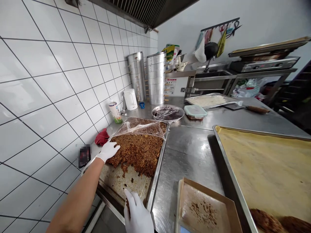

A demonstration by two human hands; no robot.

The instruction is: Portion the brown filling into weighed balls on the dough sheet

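Note:
A shallow metal tray [159, 168] holds a thick layer of brown, crumbly grain mixture [138, 150]. Clear plastic film [141, 127] covers the far part of it. My left hand [109, 151], in a white glove, rests with outstretched fingers against the left edge of the mixture. Closer to me, my right hand [138, 212], also gloved, is curled over the bare near end of the tray. A bit of brown mixture shows between its thumb and fingers; the rest of its grip is hidden.
A crumb-specked shallow box [204, 207] stands right of the tray. Beyond it, a large tray [220, 142] carries a yellow sheet with brown lumps. A film-covered bowl [168, 113], a lidded container [195, 111] and a white kettle [130, 99] stand behind. A tiled wall [48, 97] borders the left.

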